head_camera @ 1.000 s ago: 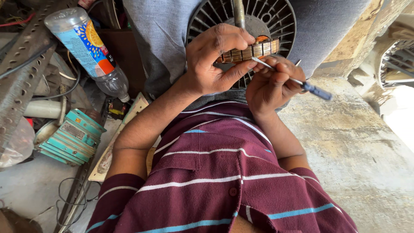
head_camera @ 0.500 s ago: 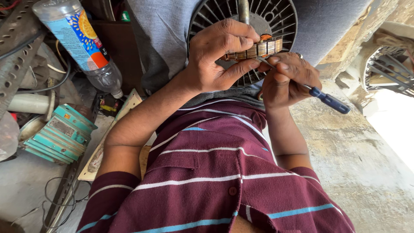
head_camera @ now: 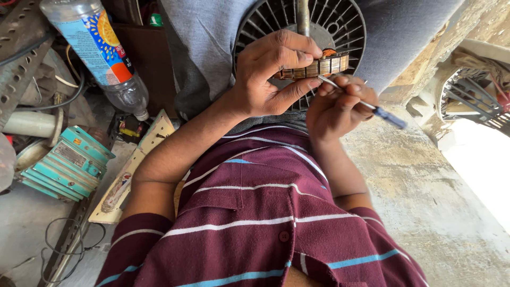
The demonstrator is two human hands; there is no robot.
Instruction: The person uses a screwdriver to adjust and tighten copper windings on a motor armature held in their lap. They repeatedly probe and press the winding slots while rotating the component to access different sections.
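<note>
My left hand [head_camera: 268, 72] grips a small laminated motor core [head_camera: 319, 66] with brown and copper-coloured segments, thumb under it and fingers over its top. My right hand [head_camera: 340, 103] pinches a thin metal tool with a blue handle [head_camera: 390, 117]; the tip touches the core's lower edge. Both hands are raised in front of a dark round ribbed fan housing [head_camera: 340, 24] with a metal shaft [head_camera: 303, 16]. My maroon striped shirt [head_camera: 255, 223] fills the lower frame.
A clear plastic bottle with a blue and orange label [head_camera: 101, 53] lies at upper left. Beside it are a teal finned motor part [head_camera: 74, 165], a perforated metal strip [head_camera: 21, 58] and loose wires [head_camera: 64, 244]. Concrete floor [head_camera: 435, 196] and a fan guard [head_camera: 473, 101] lie right.
The tool's blue handle has swung slightly while its tip stays at the core. My left hand keeps the same grip. The view has shifted a little.
</note>
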